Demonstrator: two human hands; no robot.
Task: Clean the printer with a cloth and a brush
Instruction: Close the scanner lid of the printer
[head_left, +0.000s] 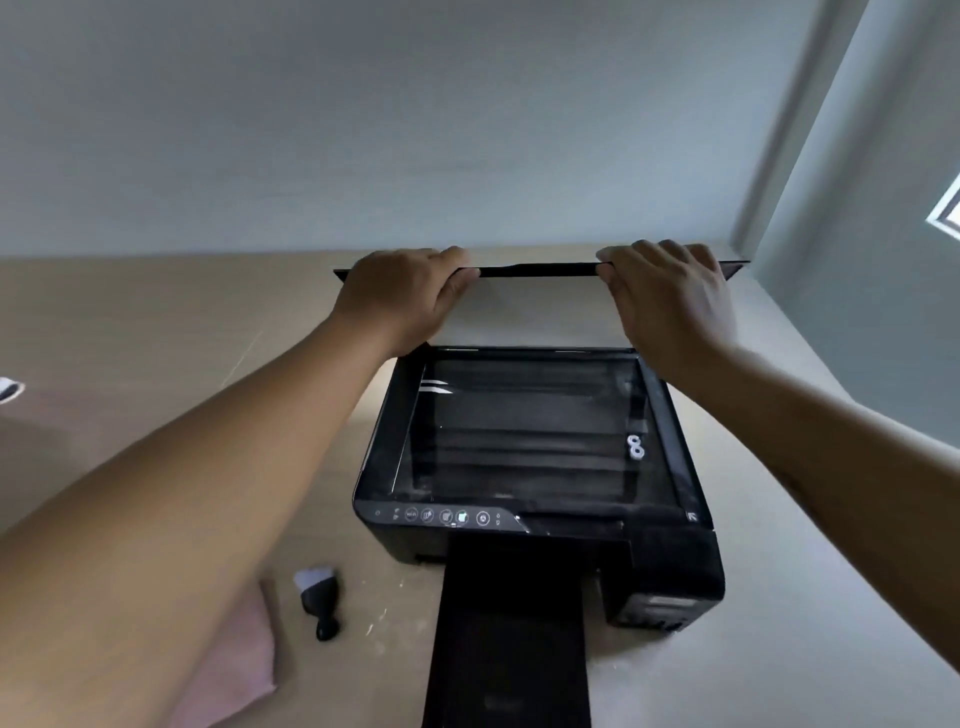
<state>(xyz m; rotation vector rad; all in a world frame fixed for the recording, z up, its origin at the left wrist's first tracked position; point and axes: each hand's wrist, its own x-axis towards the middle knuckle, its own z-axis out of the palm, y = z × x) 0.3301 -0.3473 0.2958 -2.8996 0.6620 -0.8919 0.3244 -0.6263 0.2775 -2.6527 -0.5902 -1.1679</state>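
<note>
A black printer (670, 566) stands on a light wooden desk. Its scanner lid (537, 270) is raised, and I see it edge-on above the bare scanner glass (524, 436). My left hand (402, 299) grips the lid's front edge on the left side, fingers over the top and thumb under. My right hand (670, 296) grips the same edge on the right side. A small black brush (318, 600) with white bristles lies on the desk left of the printer. A pink cloth (236, 670) lies folded beside it, partly hidden under my left forearm.
The printer's black output tray (511, 634) sticks out toward me. A control panel (441, 516) runs along the printer's front left. The desk (156, 322) meets a pale wall at the back and on the right. A small white object (10, 388) lies at the far left edge.
</note>
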